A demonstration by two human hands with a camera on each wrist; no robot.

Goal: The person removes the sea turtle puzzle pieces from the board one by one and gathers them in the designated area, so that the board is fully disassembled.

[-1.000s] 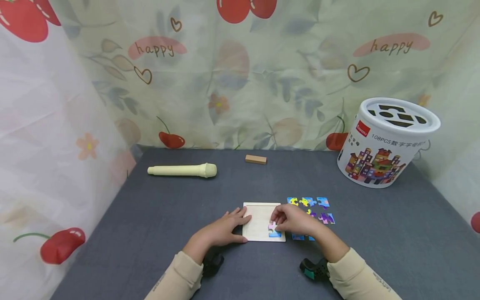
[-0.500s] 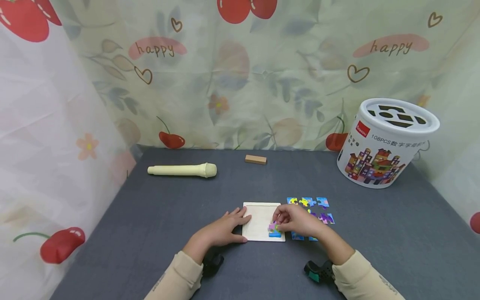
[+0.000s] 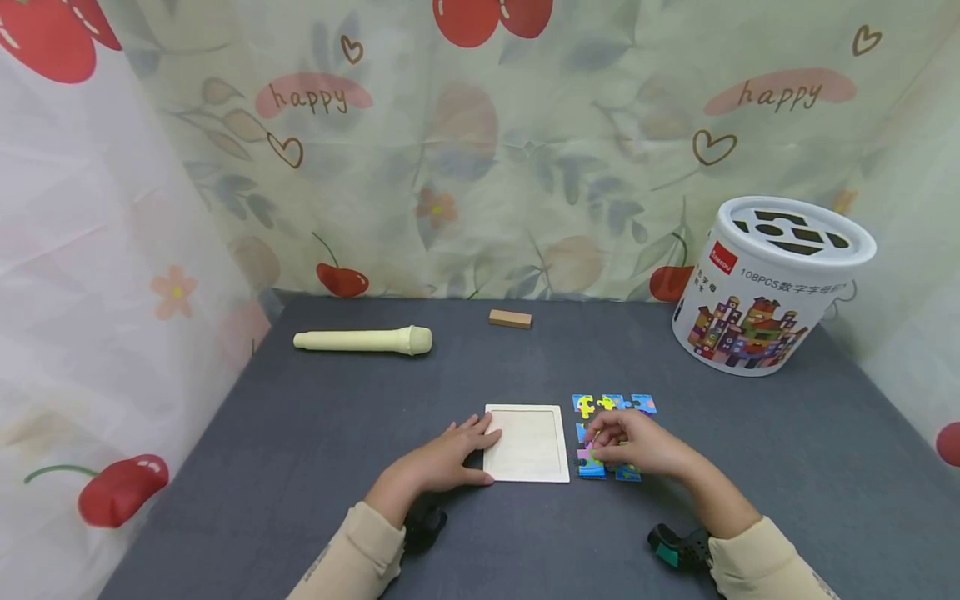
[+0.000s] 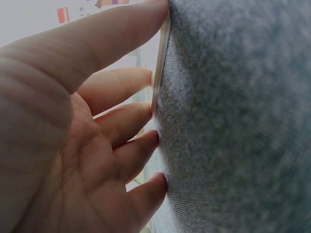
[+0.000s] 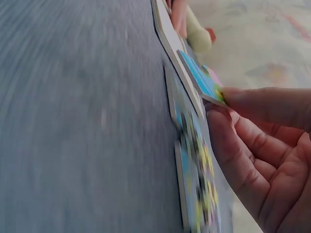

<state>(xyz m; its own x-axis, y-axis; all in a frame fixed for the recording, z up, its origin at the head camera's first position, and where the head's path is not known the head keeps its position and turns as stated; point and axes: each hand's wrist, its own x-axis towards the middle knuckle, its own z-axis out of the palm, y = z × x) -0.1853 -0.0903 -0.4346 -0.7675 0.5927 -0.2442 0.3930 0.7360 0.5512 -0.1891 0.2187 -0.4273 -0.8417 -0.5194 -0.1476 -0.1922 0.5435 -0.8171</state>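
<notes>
My left hand (image 3: pixel 450 458) rests at the left edge of a square, pale wooden puzzle tray (image 3: pixel 527 446), fingers spread and relaxed. In the left wrist view its thumb (image 4: pixel 121 34) touches the tray's thin edge. My right hand (image 3: pixel 648 443) pinches a blue, pink and yellow-green jigsaw piece (image 5: pixel 199 77) between thumb and finger. That piece is lifted and tilted in the right wrist view, over the loose pieces beside the tray. Several colourful jigsaw pieces (image 3: pixel 582 405) lie in rows to the tray's right, some hidden under my right hand.
A cream toy microphone (image 3: pixel 363 341) lies at the back left of the dark grey tabletop (image 3: pixel 375 400). Behind the tray is a small brown wooden block (image 3: pixel 511 318). A white bucket (image 3: pixel 765 292) with a slotted lid stands at the back right, before a patterned curtain (image 3: pixel 525 167).
My right hand has lifted the jigsaw piece off the tray's lower right corner and carried it right, over the loose pieces. My left hand has stayed at the tray's edge.
</notes>
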